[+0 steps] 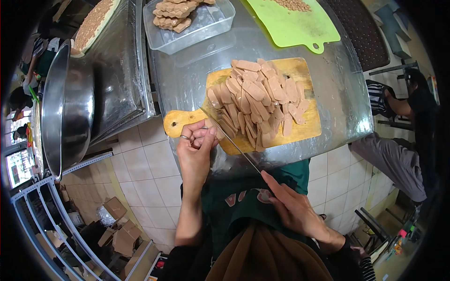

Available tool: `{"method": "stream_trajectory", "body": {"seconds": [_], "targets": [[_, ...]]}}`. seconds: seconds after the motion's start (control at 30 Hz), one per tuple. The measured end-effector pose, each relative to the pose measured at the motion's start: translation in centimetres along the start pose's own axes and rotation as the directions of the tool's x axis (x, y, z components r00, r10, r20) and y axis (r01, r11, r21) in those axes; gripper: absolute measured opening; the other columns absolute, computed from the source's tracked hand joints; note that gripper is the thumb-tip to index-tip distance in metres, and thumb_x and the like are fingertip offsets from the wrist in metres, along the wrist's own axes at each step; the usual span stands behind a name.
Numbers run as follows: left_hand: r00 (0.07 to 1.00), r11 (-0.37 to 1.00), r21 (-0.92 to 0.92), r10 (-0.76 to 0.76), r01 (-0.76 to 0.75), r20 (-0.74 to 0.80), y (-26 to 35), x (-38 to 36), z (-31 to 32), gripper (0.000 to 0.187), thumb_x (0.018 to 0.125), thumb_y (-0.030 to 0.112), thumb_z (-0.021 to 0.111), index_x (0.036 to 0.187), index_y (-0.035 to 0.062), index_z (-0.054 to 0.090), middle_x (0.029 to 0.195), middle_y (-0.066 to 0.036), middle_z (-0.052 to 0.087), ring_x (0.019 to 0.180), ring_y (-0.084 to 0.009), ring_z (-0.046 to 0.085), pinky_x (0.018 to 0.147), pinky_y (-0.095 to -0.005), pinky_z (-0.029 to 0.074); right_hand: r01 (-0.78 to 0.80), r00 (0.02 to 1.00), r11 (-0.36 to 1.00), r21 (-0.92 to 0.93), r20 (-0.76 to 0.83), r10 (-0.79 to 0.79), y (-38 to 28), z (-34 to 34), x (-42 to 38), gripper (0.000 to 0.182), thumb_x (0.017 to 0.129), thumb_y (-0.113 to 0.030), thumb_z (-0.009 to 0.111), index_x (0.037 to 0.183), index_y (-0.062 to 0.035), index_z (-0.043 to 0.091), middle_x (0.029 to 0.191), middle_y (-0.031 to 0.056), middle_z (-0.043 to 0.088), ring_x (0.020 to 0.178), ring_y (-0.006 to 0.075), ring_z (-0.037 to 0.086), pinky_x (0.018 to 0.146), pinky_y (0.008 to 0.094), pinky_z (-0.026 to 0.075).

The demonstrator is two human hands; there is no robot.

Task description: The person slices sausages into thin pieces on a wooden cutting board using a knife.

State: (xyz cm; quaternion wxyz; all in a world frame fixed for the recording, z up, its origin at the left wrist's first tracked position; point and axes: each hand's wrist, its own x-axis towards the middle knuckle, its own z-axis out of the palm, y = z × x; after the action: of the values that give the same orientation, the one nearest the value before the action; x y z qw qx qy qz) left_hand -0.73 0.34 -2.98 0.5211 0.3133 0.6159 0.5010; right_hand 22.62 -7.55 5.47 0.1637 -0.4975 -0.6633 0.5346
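Observation:
A heap of oblong, pinkish-brown sausage slices (pixel 255 98) covers most of a wooden cutting board (pixel 307 126) with a round-ended handle (pixel 176 119). My right hand (pixel 295 208) grips a long, thin knife (pixel 239 149). Its blade slants up and left across the board's near-left corner, its tip close to the handle. Beside the blade, my left hand (pixel 198 140) is closed, fingers curled in and thumb pressed against them, over the board's handle end. A ring shows on one finger. What the left fingers pinch is mostly hidden.
Behind the board stand a clear plastic tub (pixel 187 42) with stacked brown pieces and a green cutting board (pixel 300 23) bearing small chopped bits. A large metal bowl (pixel 65 112) is at left. Another person (pixel 403 136) sits at right; more people are at far left.

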Motion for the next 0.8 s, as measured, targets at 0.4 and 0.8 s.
{"method": "stream_trajectory", "body": {"seconds": [0.4,0.8], "targets": [[1.0,1.0,-0.016,-0.01,0.01,-0.016,0.4,-0.4,0.2,0.022,0.095,0.007,0.065,0.112,-0.0012,0.055,0.091,-0.005,0.067,0.078,-0.0093,0.066,0.071,-0.0218,0.056,-0.101,0.988,0.994,0.036,0.123,0.096,-1.1,-1.4,0.1,0.069,0.091,0.003,0.057,0.153,-0.0119,0.029,0.099,0.0172,0.061,0.086,0.038,0.065,0.07,0.0409,0.056],[1.0,0.999,0.049,0.019,-0.019,0.004,0.5,-0.5,0.1,0.019,0.096,0.005,0.063,0.112,-0.0004,0.055,0.091,-0.005,0.065,0.078,-0.0067,0.063,0.07,-0.0202,0.054,-0.129,0.967,0.987,-0.098,0.206,0.147,-1.0,-0.4,1.9,0.077,0.086,0.002,0.058,0.155,-0.0147,0.026,0.097,0.0209,0.057,0.08,0.0369,0.065,0.065,0.0424,0.056]]}}
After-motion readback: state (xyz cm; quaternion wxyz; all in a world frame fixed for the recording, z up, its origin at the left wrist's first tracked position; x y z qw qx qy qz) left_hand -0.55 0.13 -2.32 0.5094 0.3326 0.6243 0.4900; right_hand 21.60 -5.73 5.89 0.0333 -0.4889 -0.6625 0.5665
